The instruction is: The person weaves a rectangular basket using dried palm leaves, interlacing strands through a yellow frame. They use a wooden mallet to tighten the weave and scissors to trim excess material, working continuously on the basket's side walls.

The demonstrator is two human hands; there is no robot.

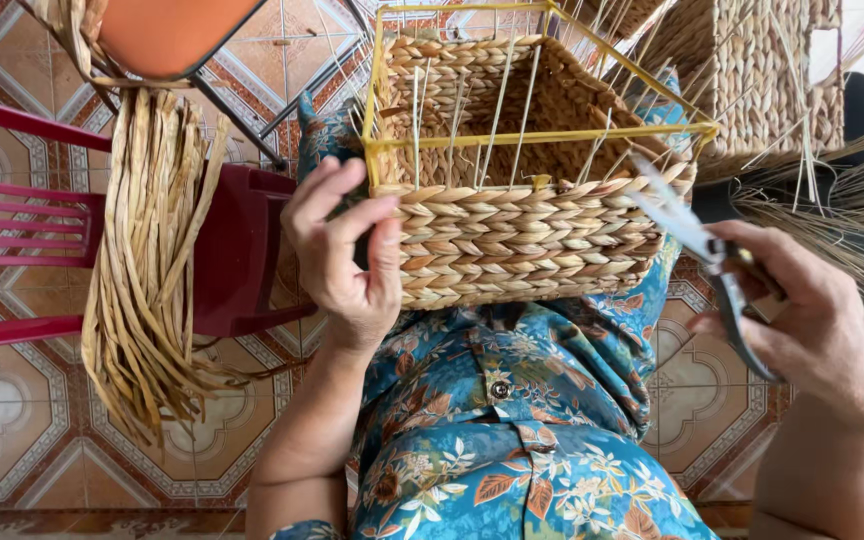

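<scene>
The half-woven rectangular basket of braided tan straw [517,235], built around a yellow wire frame [542,135], rests on the person's lap against a blue floral shirt [512,420], its open top facing away from the camera. The left hand [344,255] is clamped on the basket's left corner, thumb across the woven wall and fingers wrapped behind. The right hand [802,310] is closed around the handles of a pair of grey metal scissors [697,240], whose blades point toward the basket's upper right edge, close to the loose straw ends there; whether the blades are parted cannot be told.

This looks like the trimming stage of the weaving. A clean cut would call for a steady basket and the blades set flush to the braid.

Left of the lap, a bundle of long dried straw strips [147,270] hangs over a dark red plastic chair [102,240]. Finished woven baskets [762,70] stand at the upper right, on a patterned tile floor [12,420].
</scene>
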